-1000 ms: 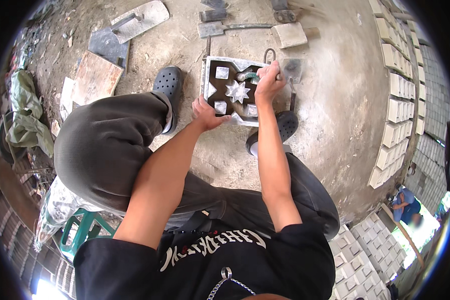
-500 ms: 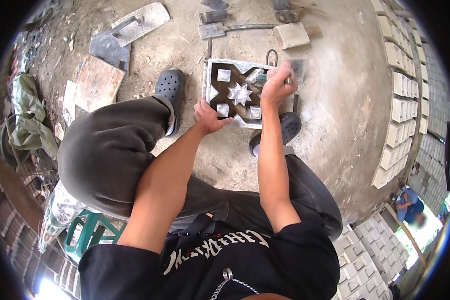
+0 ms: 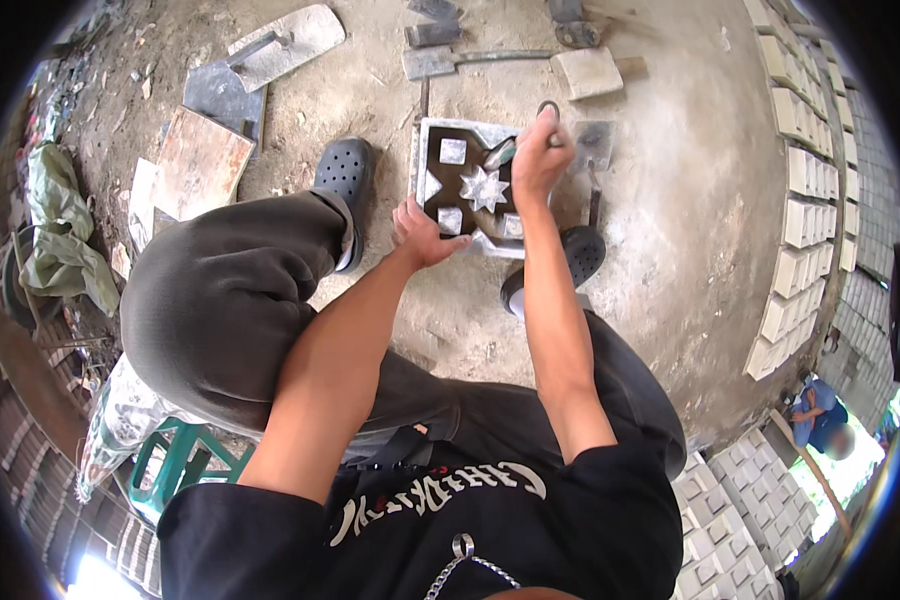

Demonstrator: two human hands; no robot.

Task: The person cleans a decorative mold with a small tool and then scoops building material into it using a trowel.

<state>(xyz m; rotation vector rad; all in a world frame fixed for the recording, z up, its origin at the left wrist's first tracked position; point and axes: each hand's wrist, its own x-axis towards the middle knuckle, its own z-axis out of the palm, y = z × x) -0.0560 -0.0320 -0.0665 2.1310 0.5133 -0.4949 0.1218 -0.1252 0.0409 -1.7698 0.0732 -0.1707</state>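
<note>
A square metal mould point(image 3: 419, 165) lies on the ground between my feet, with a star-shaped block point(image 3: 484, 189) at its centre, square blocks near its corners and pointed pieces along its walls. My left hand point(image 3: 422, 236) grips its near left corner, fingers along the left side and thumb over the near edge. Over the mould's right side, my right hand point(image 3: 542, 160) is closed around what looks like a small paintbrush point(image 3: 501, 155). Its greenish band and pale tip reach into the gap near the far wall; the fist hides the handle and the mould's far right corner.
A long-handled mallet point(image 3: 586, 73) and other tools lie beyond the mould. A plastering trowel point(image 3: 288, 45) and flat boards point(image 3: 206, 160) rest at far left. Rows of pale blocks point(image 3: 810, 170) line the right side. A green stool point(image 3: 180, 465) stands at lower left; a person point(image 3: 820, 412) is at far right.
My right hand has moved left and slightly farther away, carrying the brush tip along the mould's far side toward the middle. My left hand keeps its hold on the corner.
</note>
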